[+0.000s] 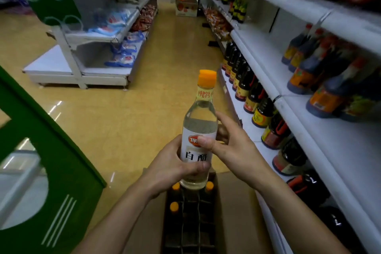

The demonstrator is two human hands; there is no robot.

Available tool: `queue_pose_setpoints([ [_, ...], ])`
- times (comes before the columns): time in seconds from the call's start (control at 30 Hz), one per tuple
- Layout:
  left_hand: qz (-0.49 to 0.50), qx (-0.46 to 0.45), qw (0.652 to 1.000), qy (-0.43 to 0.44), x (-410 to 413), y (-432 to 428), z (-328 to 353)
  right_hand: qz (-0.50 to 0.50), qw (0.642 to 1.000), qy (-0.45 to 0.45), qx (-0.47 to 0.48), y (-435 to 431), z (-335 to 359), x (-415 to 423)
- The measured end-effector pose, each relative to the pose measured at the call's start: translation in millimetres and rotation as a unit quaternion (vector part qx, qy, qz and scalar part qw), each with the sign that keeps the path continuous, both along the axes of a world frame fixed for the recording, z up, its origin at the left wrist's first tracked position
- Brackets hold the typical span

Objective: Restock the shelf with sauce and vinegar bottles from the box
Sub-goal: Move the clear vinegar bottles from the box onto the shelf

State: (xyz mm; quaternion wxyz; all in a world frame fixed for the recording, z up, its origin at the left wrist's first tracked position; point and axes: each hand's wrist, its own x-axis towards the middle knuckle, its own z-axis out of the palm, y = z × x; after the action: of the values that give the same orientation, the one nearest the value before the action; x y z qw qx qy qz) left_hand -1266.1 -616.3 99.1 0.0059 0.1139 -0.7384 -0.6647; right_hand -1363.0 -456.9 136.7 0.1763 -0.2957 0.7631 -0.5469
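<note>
I have both hands around a clear bottle of white vinegar [200, 121] with an orange cap and a white label, held upright at the centre of the frame. My left hand [171, 163] wraps the lower part of the bottle from the left, its fingers curled across the bottom of the label. My right hand [237, 150] grips it from the right a little higher, thumb laid over the red logo and fingers curled behind the glass.

The bottle hangs just above the open brown cardboard box [235, 208] at the bottom centre, whose inside is split into cells by dark dividers. Three more orange-capped bottles [174, 206] stand in cells at the box's far end and left side.

The white metal shelf [268, 55] runs along the right side of the frame. On its lower board, right of the bottle, stands a row of dark sauce bottles with yellow and red labels [262, 112]. On the board above, at the right edge, sit dark red-capped bottles with orange labels [305, 74].
</note>
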Motion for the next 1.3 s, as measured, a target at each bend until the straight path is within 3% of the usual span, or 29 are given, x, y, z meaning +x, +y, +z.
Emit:
queue_pose_setpoints([
  [0.43,-0.039,-0.012,0.999,0.024,14,2,384,-0.008,0.999,0.040,-0.014,9,376,19],
  [0.63,-0.048,-0.017,0.998,0.042,10,5,500,-0.009,0.998,0.058,-0.019,15,498,22],
  [0.97,-0.085,-0.027,0.991,0.102,1,28,615,-0.035,0.993,0.110,-0.026,40,619,28],
  [1.3,-0.147,-0.018,0.979,0.142,-28,89,656,-0.086,0.983,0.158,-0.038,108,660,22],
])
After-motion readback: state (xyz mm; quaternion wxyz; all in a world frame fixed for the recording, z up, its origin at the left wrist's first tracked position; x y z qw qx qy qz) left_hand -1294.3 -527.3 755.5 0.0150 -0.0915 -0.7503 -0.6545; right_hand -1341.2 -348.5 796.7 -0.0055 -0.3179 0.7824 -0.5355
